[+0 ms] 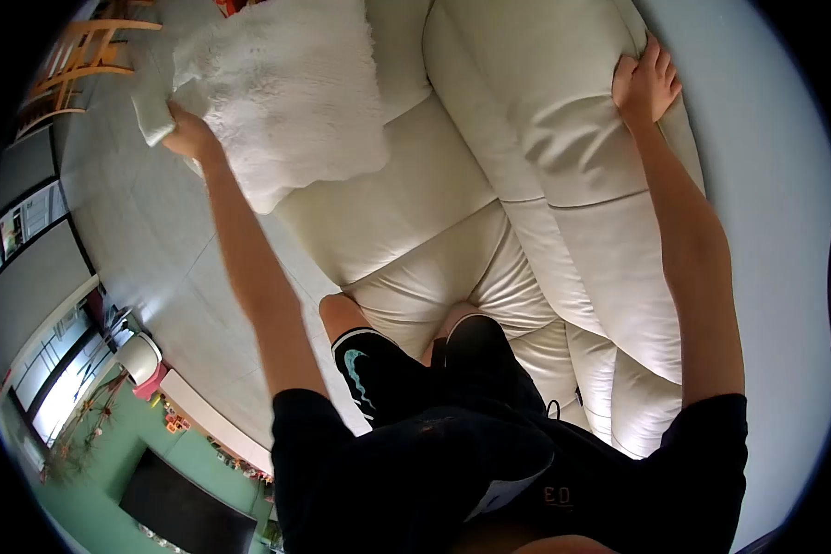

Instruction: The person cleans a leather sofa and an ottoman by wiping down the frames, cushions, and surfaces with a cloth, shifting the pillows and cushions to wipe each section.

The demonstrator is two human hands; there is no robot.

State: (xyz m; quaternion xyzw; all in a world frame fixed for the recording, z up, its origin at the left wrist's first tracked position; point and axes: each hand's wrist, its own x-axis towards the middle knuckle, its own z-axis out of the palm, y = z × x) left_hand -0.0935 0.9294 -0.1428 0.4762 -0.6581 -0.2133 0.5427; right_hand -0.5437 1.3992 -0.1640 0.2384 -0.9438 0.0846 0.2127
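Observation:
My left hand [192, 134] is closed on a pale cloth [150, 113], which sticks out past the fingers over the floor side. Right beside that hand, a fluffy white cover [295, 92] lies over part of the cream sofa's seat [406, 203]. My right hand [646, 85] rests on the top edge of the sofa's backrest [526, 83], its fingers bent and apart, with nothing seen in it. Both arms are stretched out, and my knees press on the seat cushion.
A grey wall [766, 231] runs close behind the backrest. Wooden chairs [88, 55] stand on the pale tiled floor [185, 240] at the upper left. A long white cabinet [212, 415] and a dark television [186, 503] are at the lower left.

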